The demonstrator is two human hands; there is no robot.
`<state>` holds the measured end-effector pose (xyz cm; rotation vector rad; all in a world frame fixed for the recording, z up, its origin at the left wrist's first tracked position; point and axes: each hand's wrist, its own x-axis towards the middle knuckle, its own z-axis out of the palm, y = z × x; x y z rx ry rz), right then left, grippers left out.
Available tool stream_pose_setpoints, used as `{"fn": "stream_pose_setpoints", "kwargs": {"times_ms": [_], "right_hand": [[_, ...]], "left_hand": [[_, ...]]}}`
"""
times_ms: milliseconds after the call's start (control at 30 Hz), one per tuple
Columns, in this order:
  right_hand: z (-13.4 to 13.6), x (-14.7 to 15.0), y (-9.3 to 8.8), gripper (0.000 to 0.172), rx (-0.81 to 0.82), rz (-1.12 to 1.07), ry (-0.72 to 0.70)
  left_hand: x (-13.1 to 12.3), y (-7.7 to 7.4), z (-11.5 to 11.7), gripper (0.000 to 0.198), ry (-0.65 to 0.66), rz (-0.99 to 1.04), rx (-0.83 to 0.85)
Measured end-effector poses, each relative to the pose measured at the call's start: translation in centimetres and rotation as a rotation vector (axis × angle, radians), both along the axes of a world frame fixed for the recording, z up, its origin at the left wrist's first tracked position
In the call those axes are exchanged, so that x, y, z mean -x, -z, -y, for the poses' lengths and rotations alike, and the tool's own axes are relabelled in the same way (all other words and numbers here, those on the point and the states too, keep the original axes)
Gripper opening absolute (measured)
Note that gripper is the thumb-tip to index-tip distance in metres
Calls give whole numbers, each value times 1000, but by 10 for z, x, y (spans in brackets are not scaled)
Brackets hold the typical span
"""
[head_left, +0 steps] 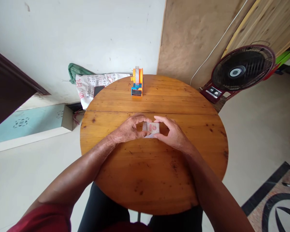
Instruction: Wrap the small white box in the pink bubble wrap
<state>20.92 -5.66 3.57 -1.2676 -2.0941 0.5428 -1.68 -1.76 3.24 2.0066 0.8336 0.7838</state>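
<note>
Between my hands, over the middle of the round wooden table [145,180], is a small pale square packet [154,127] with reddish print on its face. My left hand [132,129] grips its left side, thumb in front and fingers behind. At the right edge, my right hand [172,132] pinches it between thumb and forefinger. The print is too small to read. Whether the packet touches the tabletop, I cannot tell. Beyond my hands, near the far edge, stands an orange and blue tape dispenser [137,82] with a roll of tape on it.
A dark red fan [241,69] stands off the table's right side, with a white cable [215,48] on the wall behind. To the left are a printed white sack [87,88], a green bag [78,71] and a light blue-topped box [31,124]. A white wall borders the far edge.
</note>
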Motion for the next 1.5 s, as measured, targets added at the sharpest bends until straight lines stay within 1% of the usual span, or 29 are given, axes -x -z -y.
{"fn": "stream_pose_setpoints", "kwargs": {"times_ms": [167,300,500,600,700,767,833,900,967,1100,1167,1233,1333,1500], "right_hand": [[2,6,4,53,-84,17,-14],[2,12,6,48,-96,2,-9],[0,11,7,51,-64,-6,-5],[2,8,1,52,-18,1,-17],[5,4,-9,58,97,-5,-48],[6,0,-14,57,175,-29,-45],[6,-5,-18,54,221,-70,-35],[6,-9,-21,53,237,-121,-32],[5,-13,-22,54,241,-160,-43],[4,-15,-17,62,252,-126,-71],[3,-11,-12,66,241,-80,-60],[2,-7,-8,66,212,-47,-27],[1,-1,-3,61,164,-57,4],[-2,1,-1,59,147,-116,-32]], "left_hand": [[7,-4,-3,34,64,-33,79],[11,-6,-4,32,90,-37,103],[10,-6,-3,32,102,-43,87],[7,-6,-3,31,100,-4,111],[5,-4,-2,34,123,86,167],[5,-1,-2,40,107,150,246],[5,1,-3,45,43,185,333],[6,3,-3,45,-24,185,377],[5,5,-4,44,-59,198,392],[-1,13,-4,48,-71,243,386],[-5,16,-4,53,-95,219,377],[-8,18,-4,56,-105,196,392],[-10,17,-3,57,-60,217,444],[-11,15,-4,61,12,268,511]]}}
